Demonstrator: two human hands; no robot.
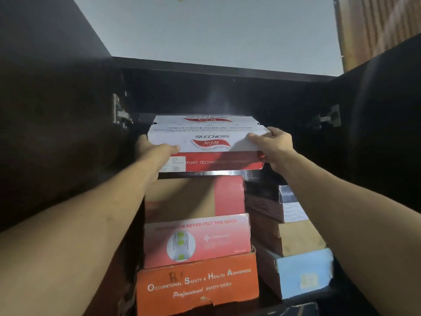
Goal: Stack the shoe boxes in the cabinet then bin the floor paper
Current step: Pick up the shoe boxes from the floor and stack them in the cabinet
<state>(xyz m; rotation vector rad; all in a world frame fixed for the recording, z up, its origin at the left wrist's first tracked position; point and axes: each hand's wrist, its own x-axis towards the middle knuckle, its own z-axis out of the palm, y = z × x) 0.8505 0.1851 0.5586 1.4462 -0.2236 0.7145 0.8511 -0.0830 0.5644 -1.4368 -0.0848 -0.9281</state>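
White and red cardboard fills the middle of the head view: a shoe box (206, 148) held at the mouth of the dark cabinet (227, 92), its long axis running left to right across the opening. The left hand (157, 148) clasps the box's left end with the thumb on the front face; the right hand (272, 144) clasps the right end, fingers over the top corner. Both hands are closed on the box, one at each end, about equally near. The box looks to be sitting on or just above the front edge of a shelf (218, 172), so the move ahead is probably a straight push inward, away from the hands.

Behind it, deeper on the same shelf, lies a second white box (205, 120) with matching print. Below the shelf, a left stack holds a tan and red box (196, 197), a pink box (198, 240) and an orange box (198, 286). Beside them, a right stack (293, 242) ends in a pale blue box. No floor paper shows here.
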